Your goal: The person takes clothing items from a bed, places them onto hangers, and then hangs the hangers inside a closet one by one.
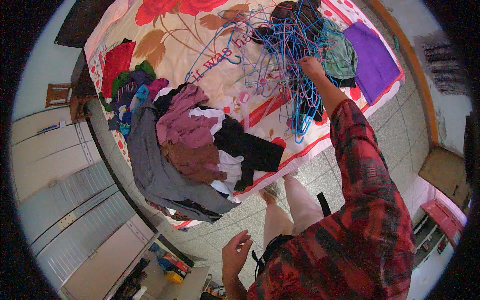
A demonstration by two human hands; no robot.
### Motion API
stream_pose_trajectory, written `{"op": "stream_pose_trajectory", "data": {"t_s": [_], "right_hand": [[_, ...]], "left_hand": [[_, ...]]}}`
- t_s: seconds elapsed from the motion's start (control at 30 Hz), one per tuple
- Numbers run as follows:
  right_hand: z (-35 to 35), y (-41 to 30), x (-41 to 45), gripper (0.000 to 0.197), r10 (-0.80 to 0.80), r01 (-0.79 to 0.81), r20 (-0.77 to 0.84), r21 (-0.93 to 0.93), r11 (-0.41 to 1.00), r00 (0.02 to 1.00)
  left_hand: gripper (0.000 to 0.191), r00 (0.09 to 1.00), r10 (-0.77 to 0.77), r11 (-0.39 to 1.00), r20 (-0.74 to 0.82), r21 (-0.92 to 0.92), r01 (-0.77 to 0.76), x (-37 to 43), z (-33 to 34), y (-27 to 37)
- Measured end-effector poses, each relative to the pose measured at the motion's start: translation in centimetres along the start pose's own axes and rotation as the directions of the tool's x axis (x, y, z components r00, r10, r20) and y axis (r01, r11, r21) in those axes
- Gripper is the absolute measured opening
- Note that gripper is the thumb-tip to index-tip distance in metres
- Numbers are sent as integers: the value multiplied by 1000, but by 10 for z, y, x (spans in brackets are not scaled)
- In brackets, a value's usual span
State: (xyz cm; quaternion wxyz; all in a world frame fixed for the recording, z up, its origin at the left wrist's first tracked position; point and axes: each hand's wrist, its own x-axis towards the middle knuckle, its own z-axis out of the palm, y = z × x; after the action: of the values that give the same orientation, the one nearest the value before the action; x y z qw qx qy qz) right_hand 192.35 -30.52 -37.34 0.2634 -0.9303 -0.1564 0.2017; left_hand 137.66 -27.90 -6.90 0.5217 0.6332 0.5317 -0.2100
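Note:
My right hand (312,67) reaches onto a tangled heap of wire clothes hangers (296,41) on the bed; its fingers are curled at the heap, and whether they grip a hanger cannot be told. My left hand (237,252) hangs beside my body, fingers apart and holding nothing. A separate blue hanger (212,52) lies left of the heap. Nearer the bed's left edge is a pile of clothes, with a grey garment (150,153), a mauve garment (183,123), a brown cloth (195,159) and black trousers (247,144).
The bed has a floral sheet (240,93). A folded purple cloth (371,62) lies at its right edge, beside a green garment (339,52). A red cloth (118,65) is at the far left. Cabinets (75,195) stand left of the tiled floor (225,228).

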Motion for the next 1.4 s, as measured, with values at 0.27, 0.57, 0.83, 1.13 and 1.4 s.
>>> {"op": "stream_pose_trajectory", "data": {"t_s": [0.27, 0.57, 0.83, 1.13, 1.4], "right_hand": [[-41, -29, -11, 17, -568, 774, 525, -431, 464, 633], [-34, -12, -205, 25, 38, -809, 842, 505, 300, 539], [-86, -70, -330, 19, -65, -598, 705, 643, 479, 706], [-128, -153, -451, 21, -447, 69, 389, 688, 723, 806], [-118, -205, -539, 17, -733, 569, 294, 480, 668, 613]], "left_hand": [[34, 998, 64, 998, 0, 5, -64, 5, -4, 16], [35, 990, 143, 990, -5, 1, -143, 1, -11, 25], [31, 922, 379, 924, -80, -13, -382, -18, -17, 12], [19, 618, 738, 670, -269, 184, -720, -67, -58, 3], [21, 348, 793, 554, -500, 353, -754, -110, -97, -66]]}}
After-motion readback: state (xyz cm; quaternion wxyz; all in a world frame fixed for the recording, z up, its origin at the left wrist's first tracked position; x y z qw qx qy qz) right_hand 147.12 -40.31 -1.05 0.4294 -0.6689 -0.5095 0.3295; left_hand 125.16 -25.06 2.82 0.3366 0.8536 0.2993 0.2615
